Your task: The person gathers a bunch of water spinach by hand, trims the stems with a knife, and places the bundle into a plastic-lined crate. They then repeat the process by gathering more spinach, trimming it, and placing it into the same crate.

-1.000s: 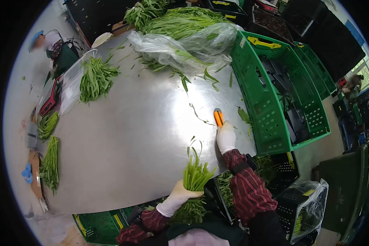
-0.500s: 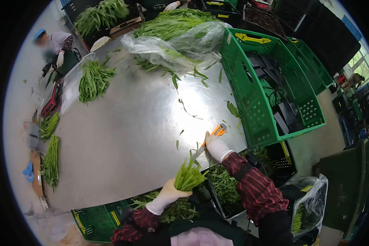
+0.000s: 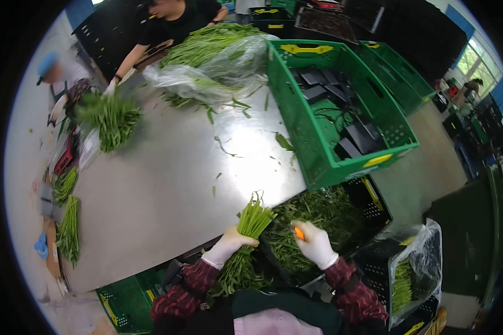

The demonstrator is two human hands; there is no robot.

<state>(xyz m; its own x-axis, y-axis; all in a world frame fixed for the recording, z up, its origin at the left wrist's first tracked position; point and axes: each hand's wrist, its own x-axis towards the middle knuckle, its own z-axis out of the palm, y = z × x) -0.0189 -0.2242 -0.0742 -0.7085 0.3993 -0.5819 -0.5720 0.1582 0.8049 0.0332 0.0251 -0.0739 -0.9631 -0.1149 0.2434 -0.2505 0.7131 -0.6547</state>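
My left hand (image 3: 228, 244), in a white glove, grips a bundle of green stems (image 3: 250, 223) with the cut ends up, at the near edge of the steel table (image 3: 167, 184). My right hand (image 3: 315, 243), also gloved, holds an orange-handled knife (image 3: 299, 233) just right of the bundle, over a black crate of green trimmings (image 3: 318, 215). The knife's blade is hidden.
A green crate (image 3: 324, 106) with black trays sits on the table's right side. A large bagged heap of greens (image 3: 212, 56) lies at the far end. A person in black at the far left handles a bunch (image 3: 109, 114). More bundles (image 3: 67, 223) lie left. A bagged crate (image 3: 413, 273) stands right.
My right hand lifted the knife off the table and brought it down beside the bundle, over the black crate. The view tilted down; a person in black appeared at the far end.
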